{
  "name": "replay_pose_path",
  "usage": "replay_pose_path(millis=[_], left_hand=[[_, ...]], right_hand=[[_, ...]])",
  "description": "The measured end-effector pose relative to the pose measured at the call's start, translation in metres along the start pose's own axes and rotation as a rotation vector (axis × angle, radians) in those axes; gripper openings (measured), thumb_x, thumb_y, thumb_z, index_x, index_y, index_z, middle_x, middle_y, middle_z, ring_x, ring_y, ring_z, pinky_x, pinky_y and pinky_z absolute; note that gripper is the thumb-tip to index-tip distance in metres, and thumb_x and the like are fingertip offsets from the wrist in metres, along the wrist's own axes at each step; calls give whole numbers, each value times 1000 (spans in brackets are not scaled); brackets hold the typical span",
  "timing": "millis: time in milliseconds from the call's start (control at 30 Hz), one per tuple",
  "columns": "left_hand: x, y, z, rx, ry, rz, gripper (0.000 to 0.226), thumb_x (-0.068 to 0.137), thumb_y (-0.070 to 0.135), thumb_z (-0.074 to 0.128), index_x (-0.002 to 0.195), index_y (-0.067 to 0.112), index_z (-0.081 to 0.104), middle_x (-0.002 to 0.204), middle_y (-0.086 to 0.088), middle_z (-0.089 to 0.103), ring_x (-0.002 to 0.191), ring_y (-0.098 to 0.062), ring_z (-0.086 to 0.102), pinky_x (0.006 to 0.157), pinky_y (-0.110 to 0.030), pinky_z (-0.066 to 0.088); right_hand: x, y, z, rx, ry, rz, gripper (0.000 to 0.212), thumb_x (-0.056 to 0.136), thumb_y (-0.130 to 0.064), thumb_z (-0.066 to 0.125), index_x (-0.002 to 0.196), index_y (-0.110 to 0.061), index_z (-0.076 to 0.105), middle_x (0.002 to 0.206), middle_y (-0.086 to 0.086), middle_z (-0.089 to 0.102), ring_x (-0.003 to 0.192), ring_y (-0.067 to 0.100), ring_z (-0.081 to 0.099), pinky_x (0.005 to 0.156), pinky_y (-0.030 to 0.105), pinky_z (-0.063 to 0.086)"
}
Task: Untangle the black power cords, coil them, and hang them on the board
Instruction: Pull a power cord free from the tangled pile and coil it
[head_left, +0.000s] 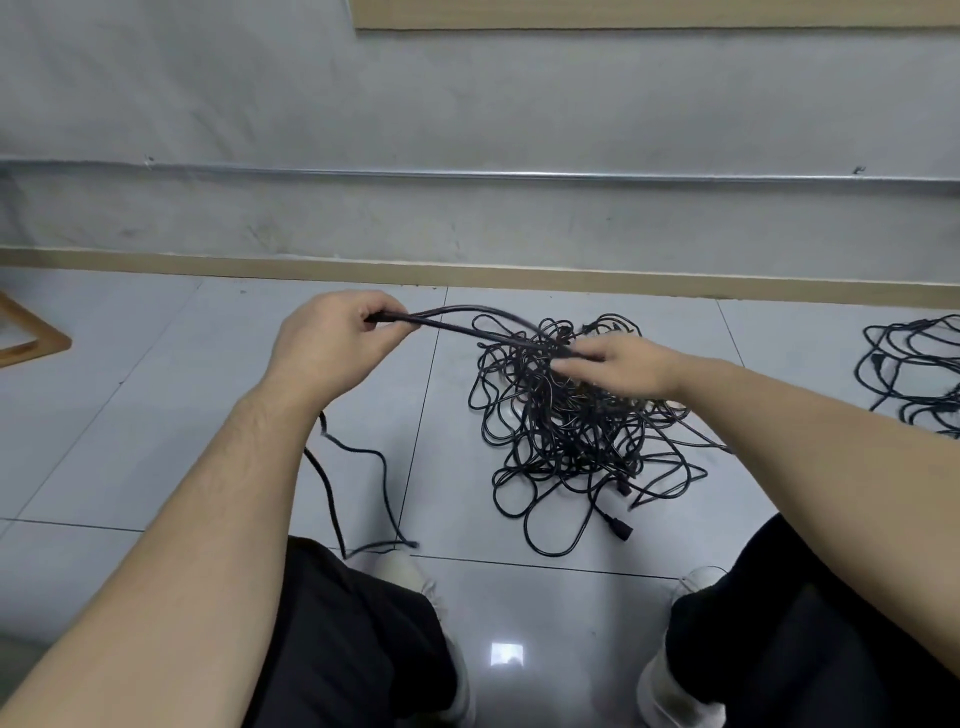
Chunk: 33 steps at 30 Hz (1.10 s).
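Note:
A tangled heap of black power cords (576, 431) lies on the tiled floor in front of me. My left hand (332, 338) grips a doubled length of one black cord (457, 319) that stretches right toward the heap. Another part of that cord hangs below my left wrist and trails on the floor (363, 499). My right hand (618, 364) hovers over the top of the heap, fingers extended and blurred, touching the strands where the held cord enters. The wooden board's lower edge (623, 21) shows on the wall at the top.
A second heap of black cords (919, 379) lies at the right edge. A wooden frame corner (31, 338) sits at the far left. A metal pipe (467, 174) runs along the grey wall. My knees and white shoes fill the bottom.

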<state>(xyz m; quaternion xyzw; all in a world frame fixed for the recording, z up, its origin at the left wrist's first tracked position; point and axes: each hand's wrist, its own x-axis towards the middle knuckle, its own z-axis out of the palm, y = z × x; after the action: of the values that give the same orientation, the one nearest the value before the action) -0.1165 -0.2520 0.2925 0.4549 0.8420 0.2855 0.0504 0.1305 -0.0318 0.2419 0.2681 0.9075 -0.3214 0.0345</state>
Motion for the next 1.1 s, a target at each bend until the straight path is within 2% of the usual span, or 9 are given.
replay_pose_path(millis=[100, 167, 333, 500, 567, 667, 833, 967, 1100], left_hand=[[8, -6, 1, -18, 47, -30, 17, 92, 51, 67, 96, 34, 71, 82, 7, 68, 87, -20, 63, 74, -37, 51], [10, -8, 1, -77, 65, -95, 26, 92, 46, 70, 114, 34, 69, 91, 7, 67, 94, -19, 62, 78, -34, 47], [5, -3, 12, -270, -66, -54, 67, 89, 30, 77, 143, 51, 42, 103, 16, 69, 93, -11, 67, 88, -35, 52], [-5, 28, 29, -385, -223, 147, 63, 89, 28, 78, 132, 60, 45, 124, 25, 61, 115, 11, 57, 99, -14, 42], [-8, 40, 32, -325, -279, 223, 30, 95, 24, 71, 111, 48, 61, 97, 27, 68, 91, 17, 58, 81, -11, 44], [-10, 50, 33, -246, -399, 259, 27, 101, 22, 62, 86, 44, 59, 63, 30, 59, 61, 8, 52, 59, -13, 37], [-5, 39, 24, -323, -254, 320, 21, 99, 22, 66, 90, 40, 67, 75, 23, 63, 68, -2, 51, 65, -20, 38], [1, 13, 9, -270, -96, 236, 16, 97, 15, 67, 98, 29, 75, 90, 13, 72, 84, -5, 61, 79, -25, 45], [5, -12, 10, -90, -194, 79, 23, 96, 16, 67, 90, 39, 68, 87, 11, 69, 80, -5, 59, 71, -24, 44]], right_hand=[[-3, -20, -15, 62, 187, -35, 30, 105, -50, 46, 83, -32, 56, 73, -11, 57, 68, 4, 53, 63, 23, 39], [-3, -38, -25, 77, 293, -107, 31, 106, -47, 44, 84, -29, 54, 71, -14, 53, 63, -6, 49, 63, 20, 37], [-6, -75, -30, -13, 279, -231, 26, 106, -47, 43, 98, -24, 53, 78, -15, 56, 71, -5, 52, 63, 14, 37], [-6, -97, -11, -92, 113, -282, 19, 106, -46, 45, 95, -31, 50, 75, -15, 54, 72, -5, 50, 63, 19, 35], [-6, -97, -6, -75, 63, -276, 22, 106, -46, 47, 93, -29, 51, 73, -16, 53, 69, -4, 50, 64, 15, 37], [-8, -81, -9, -20, -11, -175, 39, 100, -50, 58, 84, -15, 59, 64, -10, 53, 57, 5, 47, 59, 23, 39], [-1, -26, -6, 40, -166, 14, 31, 92, -50, 70, 78, -22, 67, 65, -11, 64, 58, 8, 56, 68, 30, 47], [-6, 13, -1, 9, -156, 112, 38, 97, -53, 60, 88, -18, 69, 84, -6, 72, 87, 15, 66, 80, 30, 45], [-7, 14, -7, 39, -53, 129, 43, 104, -51, 47, 89, -14, 63, 81, 3, 71, 83, 19, 68, 74, 29, 43]])
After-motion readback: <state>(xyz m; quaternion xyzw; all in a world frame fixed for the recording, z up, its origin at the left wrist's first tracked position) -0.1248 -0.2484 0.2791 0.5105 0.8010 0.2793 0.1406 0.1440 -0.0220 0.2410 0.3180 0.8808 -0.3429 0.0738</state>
